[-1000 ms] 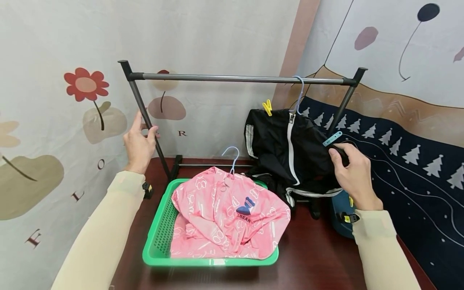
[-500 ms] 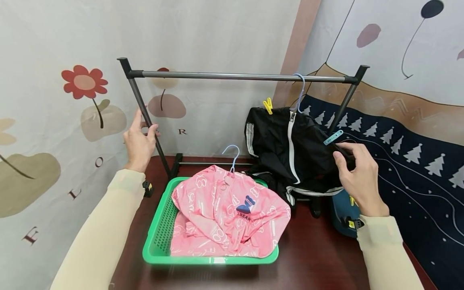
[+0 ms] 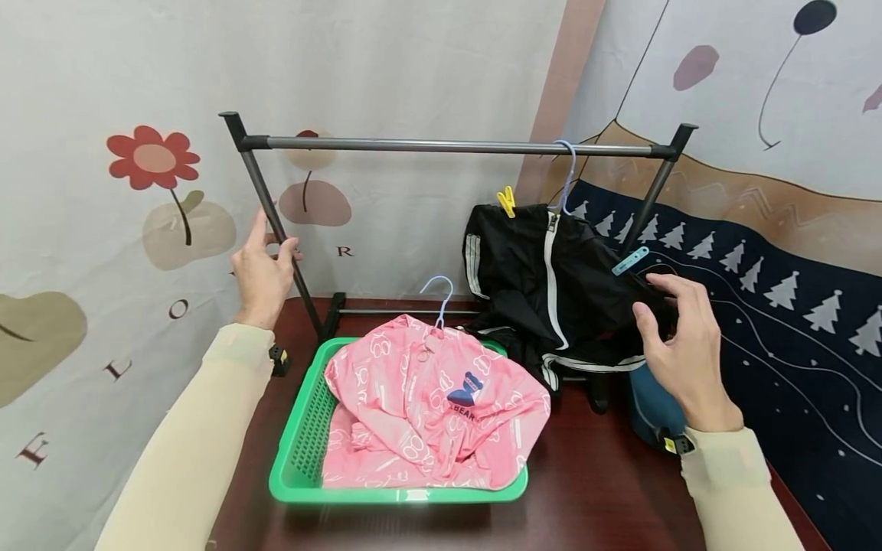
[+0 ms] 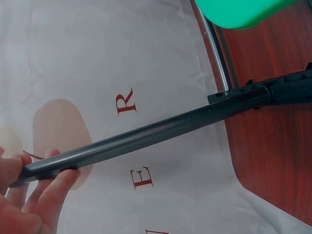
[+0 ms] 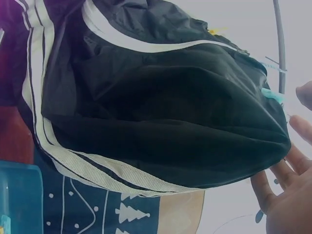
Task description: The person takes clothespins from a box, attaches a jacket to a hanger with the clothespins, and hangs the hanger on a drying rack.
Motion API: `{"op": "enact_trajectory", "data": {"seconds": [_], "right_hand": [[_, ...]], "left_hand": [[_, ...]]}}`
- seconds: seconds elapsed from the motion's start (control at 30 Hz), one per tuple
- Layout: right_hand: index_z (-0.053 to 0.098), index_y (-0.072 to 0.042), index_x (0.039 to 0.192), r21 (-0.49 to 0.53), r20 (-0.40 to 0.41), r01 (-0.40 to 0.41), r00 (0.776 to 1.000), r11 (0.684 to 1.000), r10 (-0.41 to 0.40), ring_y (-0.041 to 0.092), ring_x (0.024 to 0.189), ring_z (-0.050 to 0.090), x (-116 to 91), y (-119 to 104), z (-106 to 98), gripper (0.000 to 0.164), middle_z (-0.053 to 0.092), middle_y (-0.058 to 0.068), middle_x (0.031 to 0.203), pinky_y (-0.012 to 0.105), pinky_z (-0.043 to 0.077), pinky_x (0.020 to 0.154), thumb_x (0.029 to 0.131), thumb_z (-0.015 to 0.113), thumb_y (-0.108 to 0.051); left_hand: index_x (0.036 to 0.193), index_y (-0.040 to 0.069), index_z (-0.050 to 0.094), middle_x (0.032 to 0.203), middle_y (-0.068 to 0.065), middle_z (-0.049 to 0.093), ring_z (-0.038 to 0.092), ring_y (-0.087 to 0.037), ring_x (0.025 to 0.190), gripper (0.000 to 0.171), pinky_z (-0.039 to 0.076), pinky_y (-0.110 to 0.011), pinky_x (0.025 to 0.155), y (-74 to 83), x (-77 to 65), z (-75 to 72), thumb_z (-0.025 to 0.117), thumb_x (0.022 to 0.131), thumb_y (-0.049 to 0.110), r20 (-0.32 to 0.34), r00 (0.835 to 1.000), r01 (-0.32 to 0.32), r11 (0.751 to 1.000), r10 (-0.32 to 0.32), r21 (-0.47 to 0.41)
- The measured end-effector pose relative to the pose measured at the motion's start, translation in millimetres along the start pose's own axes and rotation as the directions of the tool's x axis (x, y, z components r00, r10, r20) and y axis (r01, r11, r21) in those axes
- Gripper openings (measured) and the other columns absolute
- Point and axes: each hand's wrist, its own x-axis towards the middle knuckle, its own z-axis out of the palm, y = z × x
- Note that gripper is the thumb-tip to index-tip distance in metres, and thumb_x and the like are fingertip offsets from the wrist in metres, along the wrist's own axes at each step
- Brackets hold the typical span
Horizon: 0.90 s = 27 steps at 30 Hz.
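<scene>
A black jacket (image 3: 586, 283) with white stripes and a white zipper hangs by a blue hanger (image 3: 569, 180) at the right end of the rack's top bar. A yellow clothespin (image 3: 507, 202) is on its left shoulder, a light blue one (image 3: 630, 262) on its right. My left hand (image 3: 265, 275) grips the rack's left post (image 4: 146, 134) between thumb and fingers. My right hand (image 3: 685, 344) is beside the jacket's right sleeve, thumb apart from the fingers; in the right wrist view, its fingertips (image 5: 292, 158) are at the fabric's edge.
A green basket (image 3: 296, 459) on the dark red table holds a pink jacket (image 3: 434, 405) on a blue hanger. Behind the right wrist stands a blue container (image 3: 654, 405). Printed cloth backdrops (image 3: 413, 69) close off the back and right side.
My right hand has let go of the black sleeve and drawn slightly right and down, its thumb and fingers parting. My left hand stays on the post.
</scene>
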Motion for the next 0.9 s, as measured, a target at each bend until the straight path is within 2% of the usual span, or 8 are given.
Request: {"op": "enact_trajectory", "data": {"seconds": [0.27, 0.37, 0.43, 0.5, 0.57, 0.63, 0.73, 0.9], "right_hand": [[0.071, 0.002, 0.151, 0.001, 0.023, 0.047, 0.999, 0.999, -0.047, 0.037, 0.146, 0.063, -10.3, -3.1, -1.5, 0.049, 0.069, 0.028, 0.155, 0.014, 0.037, 0.128, 0.104, 0.078, -0.01], [0.071, 0.0, 0.153, -0.002, 0.033, 0.058, 0.998, 0.998, -0.058, 0.045, 0.151, 0.061, -15.4, -4.9, -0.7, 0.05, 0.067, 0.026, 0.161, 0.016, 0.035, 0.134, 0.104, 0.078, -0.01], [0.071, -0.001, 0.155, -0.011, 0.039, 0.063, 0.997, 0.998, -0.063, 0.047, 0.154, 0.059, -18.6, -6.5, -0.1, 0.052, 0.064, 0.026, 0.165, 0.017, 0.033, 0.136, 0.103, 0.078, -0.008], [0.07, -0.002, 0.156, -0.023, 0.05, 0.074, 0.996, 0.997, -0.073, 0.047, 0.159, 0.056, -22.0, -8.4, 0.4, 0.055, 0.061, 0.025, 0.17, 0.02, 0.031, 0.139, 0.102, 0.078, -0.007], [0.07, -0.002, 0.157, -0.033, 0.06, 0.09, 0.994, 0.995, -0.088, 0.043, 0.165, 0.053, -25.4, -10.4, 0.7, 0.055, 0.06, 0.025, 0.172, 0.027, 0.03, 0.143, 0.103, 0.078, -0.009], [0.071, -0.003, 0.157, -0.038, 0.072, 0.108, 0.992, 0.993, -0.105, 0.038, 0.17, 0.049, -28.6, -12.7, 0.9, 0.053, 0.059, 0.024, 0.173, 0.037, 0.028, 0.146, 0.105, 0.077, -0.014], [0.071, -0.004, 0.156, -0.042, 0.089, 0.138, 0.987, 0.99, -0.134, 0.036, 0.171, 0.049, -31.8, -16.4, 1.8, 0.051, 0.06, 0.024, 0.172, 0.05, 0.025, 0.148, 0.11, 0.074, -0.023], [0.071, -0.006, 0.158, -0.054, 0.128, 0.174, 0.978, 0.983, -0.165, 0.046, 0.166, 0.052, -35.4, -22.0, 5.6, 0.055, 0.061, 0.022, 0.172, 0.063, 0.022, 0.148, 0.118, 0.065, -0.043]], "left_hand": [[0.177, 0.057, 0.041, 0.13, -0.019, 0.084, 0.088, -0.04, 0.096, 0.073, 0.042, -0.002, 0.072, -0.9, -2.5, 1.5, 0.07, 0.119, 0.024, -0.002, 1.0, 0.006, 1.0, -0.006, -0.017], [0.178, 0.056, 0.038, 0.13, -0.019, 0.084, 0.085, -0.017, 0.082, 0.076, 0.042, -0.005, 0.073, -0.1, -2.2, 1.4, 0.071, 0.118, 0.024, 0.004, 1.0, 0.021, 1.0, -0.021, -0.004], [0.18, 0.054, 0.035, 0.13, -0.019, 0.084, 0.075, 0.003, 0.075, 0.077, 0.043, -0.009, 0.075, 0.7, -2.5, 1.1, 0.071, 0.118, 0.025, 0.01, 1.0, 0.029, 1.0, -0.029, 0.009], [0.182, 0.052, 0.031, 0.13, -0.019, 0.084, 0.066, 0.012, 0.075, 0.079, 0.046, -0.015, 0.079, 1.6, -3.6, 0.6, 0.07, 0.119, 0.026, 0.017, 0.999, 0.039, 0.999, -0.039, 0.021], [0.183, 0.05, 0.027, 0.13, -0.02, 0.084, 0.075, 0.002, 0.079, 0.08, 0.051, -0.024, 0.084, 3.1, -4.9, 0.0, 0.069, 0.12, 0.026, 0.026, 0.999, 0.044, 0.999, -0.045, 0.022], [0.184, 0.049, 0.026, 0.129, -0.021, 0.083, 0.085, -0.02, 0.092, 0.079, 0.056, -0.036, 0.09, 4.6, -5.9, -0.6, 0.066, 0.121, 0.027, 0.041, 0.998, 0.047, 0.999, -0.048, 0.018], [0.186, 0.045, 0.023, 0.13, -0.025, 0.082, 0.084, -0.044, 0.11, 0.078, 0.06, -0.055, 0.098, 6.2, -6.7, -2.1, 0.063, 0.122, 0.025, 0.073, 0.996, 0.046, 0.999, -0.047, 0.01], [0.186, 0.036, 0.024, 0.133, -0.027, 0.08, 0.084, -0.047, 0.115, 0.075, 0.061, -0.058, 0.096, 6.3, -6.6, -4.9, 0.061, 0.122, 0.023, 0.126, 0.991, 0.051, 0.998, -0.053, 0.019]]}}
